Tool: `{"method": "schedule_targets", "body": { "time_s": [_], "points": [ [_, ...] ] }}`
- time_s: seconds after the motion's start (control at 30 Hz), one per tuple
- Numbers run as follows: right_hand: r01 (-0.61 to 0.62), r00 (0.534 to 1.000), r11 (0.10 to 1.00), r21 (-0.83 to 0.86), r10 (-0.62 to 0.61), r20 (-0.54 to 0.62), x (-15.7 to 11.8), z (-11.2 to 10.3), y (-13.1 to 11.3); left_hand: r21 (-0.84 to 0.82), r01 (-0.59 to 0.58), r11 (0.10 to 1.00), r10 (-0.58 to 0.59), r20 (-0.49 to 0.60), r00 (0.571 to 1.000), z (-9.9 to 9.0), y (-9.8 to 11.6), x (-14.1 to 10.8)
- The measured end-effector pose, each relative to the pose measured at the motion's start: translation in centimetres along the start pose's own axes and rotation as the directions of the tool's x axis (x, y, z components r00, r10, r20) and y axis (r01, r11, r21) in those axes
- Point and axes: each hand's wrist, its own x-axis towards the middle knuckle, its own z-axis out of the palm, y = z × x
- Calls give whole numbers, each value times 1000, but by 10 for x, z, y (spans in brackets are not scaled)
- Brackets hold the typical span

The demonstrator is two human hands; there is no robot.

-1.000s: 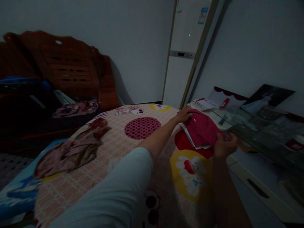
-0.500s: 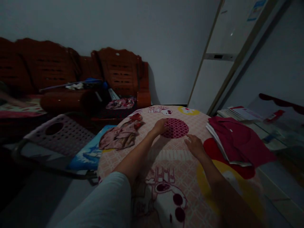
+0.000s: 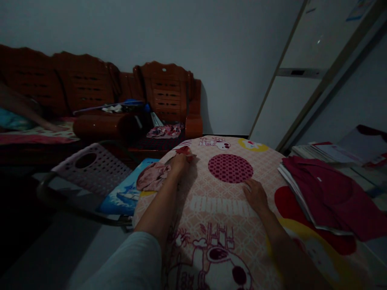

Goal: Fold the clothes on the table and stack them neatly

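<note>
My left hand [image 3: 180,164] is on the right part of a crumpled pink cloth [image 3: 154,176], by its red end [image 3: 185,152]. Its fingers point away from me and are partly lost in shadow, so I cannot tell whether they grip the fabric. My right hand [image 3: 255,195] rests on the patterned tablecloth [image 3: 220,205] with its fingers apart and nothing in them. Just beyond its fingertips is a dark pink dotted oval [image 3: 230,168], part of the tablecloth's print.
A folded magenta garment [image 3: 326,189] lies on white sheets at the table's right. Left of the table stands a chair [image 3: 93,169] with a blue cushion [image 3: 127,191]. Behind are wooden sofas [image 3: 165,92]; another person's arm [image 3: 27,108] reaches in at far left.
My left hand has moved left from the dotted oval to the crumpled cloth. My right hand stays near the oval's right edge. The view has turned slightly left.
</note>
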Motion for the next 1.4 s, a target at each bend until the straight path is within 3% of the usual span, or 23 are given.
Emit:
{"method": "schedule_targets", "body": {
  "time_s": [0.07,0.13,0.23,0.3,0.4,0.5,0.6,0.73,0.8,0.87,0.97,1.1,1.17,1.23,1.3,1.4],
  "points": [
    [-21,1000,996,91,22,-12,0,-1,-9,53,-1,999,-2,70,998,13,13,-1],
    [-42,999,976,214,45,-11,1,-3,-20,25,-36,999,29,240,970,34,30,-8],
    [-99,993,916,390,117,-23,1,-9,-35,-257,-7,966,155,560,814,76,53,-31],
    [-155,983,878,452,183,-20,2,-14,-39,-366,33,930,228,644,730,101,61,-48],
    [-265,960,823,502,271,62,4,-21,-37,-407,17,913,280,658,699,121,59,-61],
    [-333,932,739,587,354,83,8,-25,-32,-416,35,909,269,648,713,115,52,-54],
    [-340,887,670,660,462,-12,11,-26,-22,-414,38,910,264,646,716,93,46,-36],
    [-378,796,571,729,602,-59,12,-22,-6,-309,-118,944,320,761,564,72,40,-22],
    [-380,767,505,775,640,-41,12,-19,-2,-229,-247,941,330,781,531,73,37,-23],
    [-371,753,442,816,657,-13,12,-18,-2,-136,-346,928,321,763,561,80,35,-25],
    [-352,742,384,853,671,4,12,-21,-6,-60,-374,926,315,671,672,85,34,-23],
    [-329,729,345,879,685,4,13,-25,-9,-169,-247,954,290,324,900,71,34,-6],
    [-330,720,317,889,693,20,14,-26,-8,-252,-157,955,190,114,975,57,30,5],
    [-329,714,287,899,699,38,14,-26,-8,-299,-92,950,75,-68,995,42,24,15],
    [-326,716,256,910,696,60,14,-27,-7,-315,-54,947,-15,-213,977,28,19,23],
    [-319,718,221,921,691,83,14,-29,-8,-331,-46,942,-71,-332,940,12,14,30]
  ]
}}
